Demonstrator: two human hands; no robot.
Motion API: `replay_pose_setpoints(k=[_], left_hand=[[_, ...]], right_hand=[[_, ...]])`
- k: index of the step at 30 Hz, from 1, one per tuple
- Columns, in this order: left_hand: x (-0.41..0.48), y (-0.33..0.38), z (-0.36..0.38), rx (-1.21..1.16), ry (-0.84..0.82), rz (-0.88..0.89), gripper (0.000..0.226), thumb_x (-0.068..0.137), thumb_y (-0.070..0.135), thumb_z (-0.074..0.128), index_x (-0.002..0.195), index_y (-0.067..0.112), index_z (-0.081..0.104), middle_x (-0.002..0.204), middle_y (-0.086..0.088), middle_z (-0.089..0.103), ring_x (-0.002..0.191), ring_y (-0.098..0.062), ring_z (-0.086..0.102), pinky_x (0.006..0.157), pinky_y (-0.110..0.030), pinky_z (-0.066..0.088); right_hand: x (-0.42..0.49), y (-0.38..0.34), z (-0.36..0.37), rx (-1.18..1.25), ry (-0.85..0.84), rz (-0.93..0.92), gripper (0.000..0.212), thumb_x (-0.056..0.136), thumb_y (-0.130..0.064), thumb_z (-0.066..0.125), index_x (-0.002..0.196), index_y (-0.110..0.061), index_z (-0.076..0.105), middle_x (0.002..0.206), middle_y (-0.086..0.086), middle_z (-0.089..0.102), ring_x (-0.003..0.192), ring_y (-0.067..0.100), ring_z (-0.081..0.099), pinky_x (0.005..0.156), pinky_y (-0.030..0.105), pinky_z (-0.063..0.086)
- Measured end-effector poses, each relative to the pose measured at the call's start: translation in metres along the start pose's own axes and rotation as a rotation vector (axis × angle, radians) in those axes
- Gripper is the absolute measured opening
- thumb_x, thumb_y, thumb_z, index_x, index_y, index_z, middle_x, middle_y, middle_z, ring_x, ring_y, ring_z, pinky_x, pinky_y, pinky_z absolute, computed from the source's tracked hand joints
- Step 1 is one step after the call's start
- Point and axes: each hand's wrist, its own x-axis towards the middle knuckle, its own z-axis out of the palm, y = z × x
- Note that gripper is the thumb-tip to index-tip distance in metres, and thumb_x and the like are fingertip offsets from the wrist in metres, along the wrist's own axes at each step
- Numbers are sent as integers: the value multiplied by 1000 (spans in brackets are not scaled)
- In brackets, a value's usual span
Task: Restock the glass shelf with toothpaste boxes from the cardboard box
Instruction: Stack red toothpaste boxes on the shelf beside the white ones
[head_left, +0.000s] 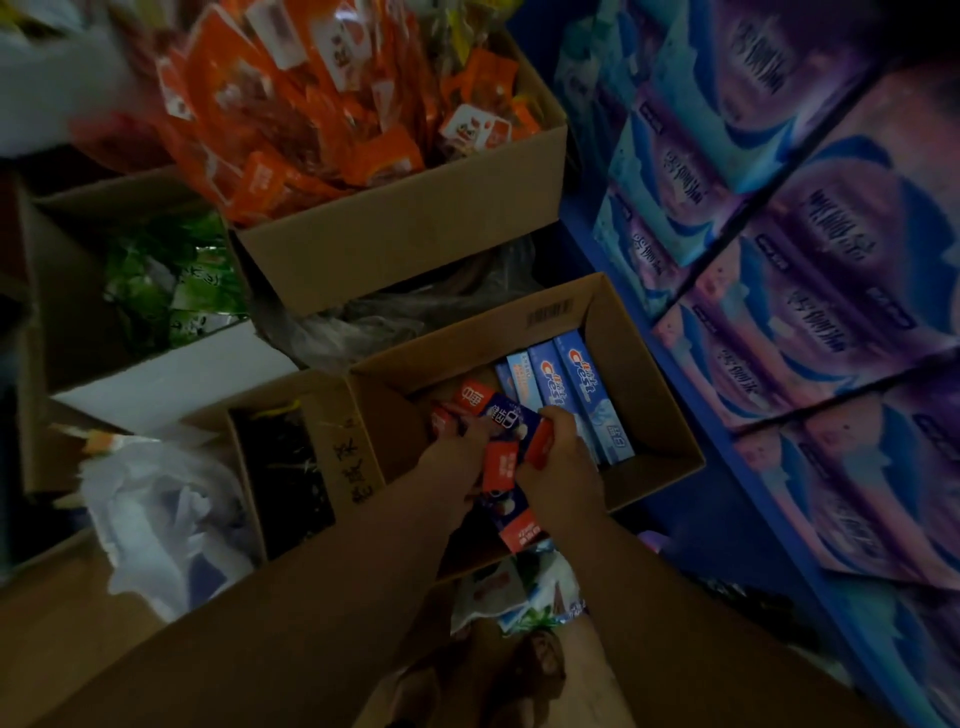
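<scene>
Right fingers: the right hand (558, 462) is curled closed over the upper end of a red-and-navy toothpaste box (511, 421), thumb side toward the middle of the carton.
Left fingers: the left hand (460, 457) is bent round the other side of the same bundle of red boxes; how tightly they press is hidden by the boxes themselves, but they look closed on it.
What is held: several red-and-navy boxes seem gripped together between the two hands, one lower box (511, 512) sticking out toward the wrists. The exact count cannot be told.
Where the stock lies: inside the open cardboard box (660, 395) on the floor, with blue Crest boxes (576, 395) lying flat side by side against its right wall, untouched.
How it will handle: likely light, stiff paperboard with smooth printed faces. A squeezed stack could slide apart or fan out, and corners may dent under a hard pinch.
Where to hold: judged best across the long narrow sides, near mid-length, with both palms square to the stack so the boxes stay aligned.
Around the carton: a box of orange snack packets (332, 104) sits farther off, and purple wrapped packs (810, 291) fill the blue rack to the right.
Glass shelf: not visible from here.
</scene>
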Motion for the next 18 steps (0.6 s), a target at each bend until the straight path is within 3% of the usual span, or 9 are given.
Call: replay_pose_setpoints(k=[2, 4, 7, 9, 12, 15, 18], left_hand=[[-1, 0, 2, -117, -42, -76, 54, 94, 53, 45, 135, 18, 44, 128, -12, 55, 108, -28, 53, 89, -37, 46], [3, -3, 3, -245, -54, -153, 48, 95, 47, 49, 129, 14, 48, 118, -12, 60, 98, -24, 56, 88, -36, 50], [8, -9, 3, -328, -79, -162, 39, 98, 34, 48, 132, 15, 51, 108, -12, 62, 93, -23, 60, 81, -33, 54], [14, -15, 2, -412, -86, -163, 36, 99, 32, 47, 132, 19, 52, 117, -13, 62, 105, -25, 61, 88, -36, 55], [13, -19, -5, -529, -136, -148, 29, 99, 23, 48, 126, 15, 55, 119, -13, 64, 110, -27, 61, 98, -42, 51], [12, -22, -11, -571, -128, -131, 29, 99, 17, 49, 126, 8, 55, 118, -14, 64, 101, -24, 63, 94, -36, 51], [2, -16, -15, -579, -162, -130, 27, 100, 17, 47, 121, 3, 54, 117, -16, 63, 103, -26, 62, 93, -36, 49]], right_hand=[[3, -8, -4, 87, -64, 65, 31, 85, -39, 49, 114, -43, 37, 105, 3, 61, 92, 26, 62, 89, 50, 50], [6, -11, -7, 123, -111, 140, 32, 89, -45, 40, 121, -46, 38, 112, 5, 61, 98, 26, 61, 95, 51, 46], [10, -11, 0, -24, -116, 142, 83, 79, -71, 50, 146, -38, 14, 141, 11, 42, 121, 34, 50, 104, 47, 37], [12, -15, 9, -97, -88, 154, 92, 75, -69, 60, 146, -38, 9, 144, 13, 33, 123, 38, 45, 102, 48, 35], [17, -23, 11, -128, -21, 91, 73, 77, -57, 67, 136, -38, 27, 135, 10, 37, 114, 34, 49, 95, 44, 40], [15, -32, 2, -102, 37, 1, 65, 72, -43, 75, 126, -34, 40, 123, 7, 41, 101, 27, 54, 86, 38, 49], [9, -41, -14, -48, 89, -2, 63, 71, -41, 73, 125, -34, 42, 117, 4, 42, 97, 26, 54, 77, 35, 47]])
